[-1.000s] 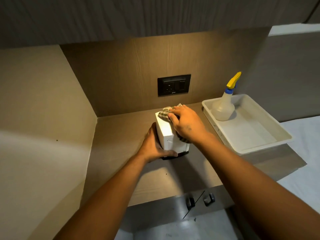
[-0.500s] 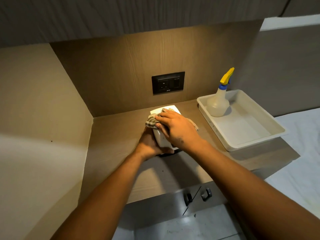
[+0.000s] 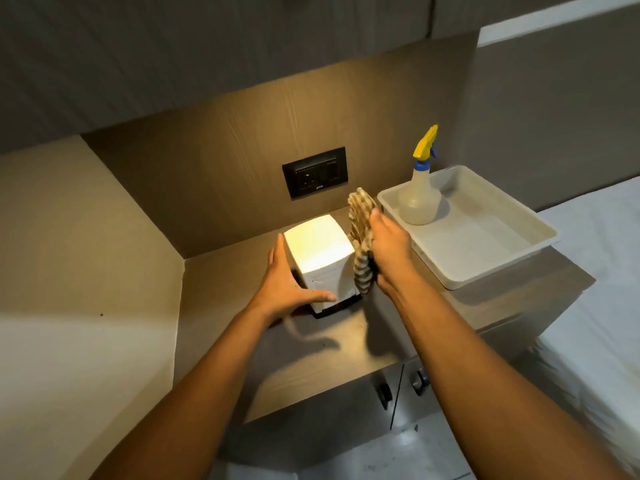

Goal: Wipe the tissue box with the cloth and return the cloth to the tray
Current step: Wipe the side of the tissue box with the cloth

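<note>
Wiping the box (image 3: 318, 247) near the tabletop's (image 3: 277, 368) back edge, you are clasping it with left fingers (image 3: 279, 252), your right hand (image 3: 391, 251) gripping the cloth (image 3: 362, 237) against its right side; returning it to the tray (image 3: 485, 275) is still waiting.

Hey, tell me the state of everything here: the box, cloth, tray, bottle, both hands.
tissue box, upright, held.
cloth, bunched, at the tissue box's right side.
tray, holds only the spray bottle.
spray bottle, upright in the tray's far corner.
left hand, holds the tissue box.
right hand, holds the cloth.
</note>
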Action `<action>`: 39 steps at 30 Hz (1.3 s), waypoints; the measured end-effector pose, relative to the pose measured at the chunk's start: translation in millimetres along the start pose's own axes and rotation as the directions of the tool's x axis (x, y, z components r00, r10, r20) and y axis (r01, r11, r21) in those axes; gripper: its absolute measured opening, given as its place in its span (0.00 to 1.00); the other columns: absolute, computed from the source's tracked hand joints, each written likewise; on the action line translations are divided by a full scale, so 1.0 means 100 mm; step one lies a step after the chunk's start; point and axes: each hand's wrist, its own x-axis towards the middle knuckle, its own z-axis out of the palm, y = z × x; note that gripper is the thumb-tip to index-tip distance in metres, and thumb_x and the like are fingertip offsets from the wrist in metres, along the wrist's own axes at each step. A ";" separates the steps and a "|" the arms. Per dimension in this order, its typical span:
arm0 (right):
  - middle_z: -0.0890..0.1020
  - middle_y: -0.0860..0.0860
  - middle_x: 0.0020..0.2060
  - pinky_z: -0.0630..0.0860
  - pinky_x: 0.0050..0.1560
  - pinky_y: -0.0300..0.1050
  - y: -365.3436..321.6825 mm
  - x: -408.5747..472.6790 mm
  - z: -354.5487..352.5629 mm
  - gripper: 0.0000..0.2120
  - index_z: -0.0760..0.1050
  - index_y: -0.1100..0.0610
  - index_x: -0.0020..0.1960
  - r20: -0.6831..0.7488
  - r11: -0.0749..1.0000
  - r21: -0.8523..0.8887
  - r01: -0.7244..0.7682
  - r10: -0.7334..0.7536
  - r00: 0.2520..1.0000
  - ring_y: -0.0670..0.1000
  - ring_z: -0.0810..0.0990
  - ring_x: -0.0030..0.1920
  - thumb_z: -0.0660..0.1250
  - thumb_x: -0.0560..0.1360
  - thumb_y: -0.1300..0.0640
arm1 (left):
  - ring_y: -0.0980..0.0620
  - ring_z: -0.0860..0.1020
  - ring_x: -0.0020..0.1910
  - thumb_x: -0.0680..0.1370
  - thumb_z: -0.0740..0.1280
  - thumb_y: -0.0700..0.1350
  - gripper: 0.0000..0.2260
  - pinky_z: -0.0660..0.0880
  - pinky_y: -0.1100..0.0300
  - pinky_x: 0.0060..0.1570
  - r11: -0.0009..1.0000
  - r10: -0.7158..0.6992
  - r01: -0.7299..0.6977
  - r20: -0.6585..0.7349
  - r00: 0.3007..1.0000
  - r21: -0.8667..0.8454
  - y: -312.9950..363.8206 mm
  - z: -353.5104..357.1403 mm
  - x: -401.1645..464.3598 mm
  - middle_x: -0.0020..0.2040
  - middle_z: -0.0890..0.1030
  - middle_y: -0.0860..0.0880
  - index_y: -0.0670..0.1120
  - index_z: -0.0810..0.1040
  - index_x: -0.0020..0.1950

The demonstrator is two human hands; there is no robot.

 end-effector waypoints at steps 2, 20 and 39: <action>0.84 0.49 0.50 0.80 0.50 0.47 0.10 0.02 -0.19 0.19 0.76 0.56 0.67 0.021 0.959 0.232 -0.164 0.164 0.986 0.49 0.83 0.49 0.59 0.83 0.47 | 0.48 0.50 0.84 0.44 0.79 0.77 0.80 0.53 0.47 0.79 0.996 -0.001 0.002 -0.019 1.000 0.089 0.26 -0.09 0.04 0.86 0.44 0.53 0.55 0.39 0.85; 0.86 0.53 0.50 0.80 0.58 0.55 0.77 0.16 -0.31 0.18 0.81 0.52 0.59 -0.014 0.959 0.202 -0.196 0.203 0.979 0.54 0.84 0.52 0.62 0.79 0.42 | 0.49 0.67 0.70 0.51 0.81 0.71 0.53 0.70 0.40 0.72 0.781 0.011 -0.256 0.397 0.918 0.570 0.84 -0.26 0.46 0.67 0.66 0.55 0.59 0.63 0.71; 0.86 0.50 0.47 0.81 0.55 0.57 0.75 0.18 0.18 0.22 0.80 0.48 0.60 0.140 0.999 -0.020 -0.048 0.050 0.989 0.53 0.84 0.49 0.56 0.77 0.38 | 0.33 0.64 0.77 0.82 0.50 0.65 0.37 0.61 0.33 0.76 0.660 0.059 -0.346 0.413 0.909 0.667 0.65 -0.22 0.46 0.78 0.65 0.34 0.38 0.58 0.81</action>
